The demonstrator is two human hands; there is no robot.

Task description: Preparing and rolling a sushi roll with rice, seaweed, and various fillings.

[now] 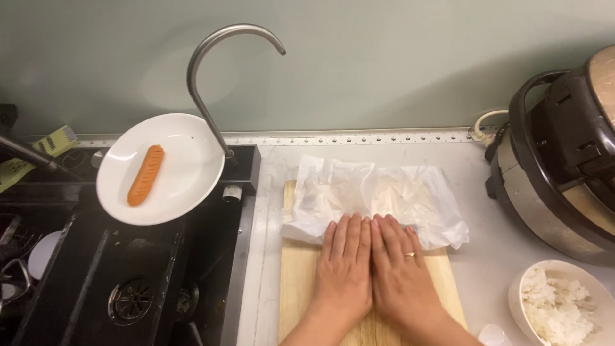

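- While both hands lie flat, side by side, left hand (343, 269) and right hand (402, 272) press one white wrapper (378, 195); neither grip clenches anything.
- One wooden cutting board (301, 288) carries the wrapper on the bench (487, 263).
- One white plate (182, 176) with one sausage (145, 175) sits at ten o'clock.
- One rice bowl (558, 304) sits at four o'clock.

Two hands are seen at lower centre — a left hand (344, 269) and a right hand (400, 269). One cutting board (301, 282) and one sheet of white paper (378, 192) are counted. At left, one plate (186, 173) and one sausage (145, 175); at right, one rice bowl (557, 307) and one cooker (557, 160).
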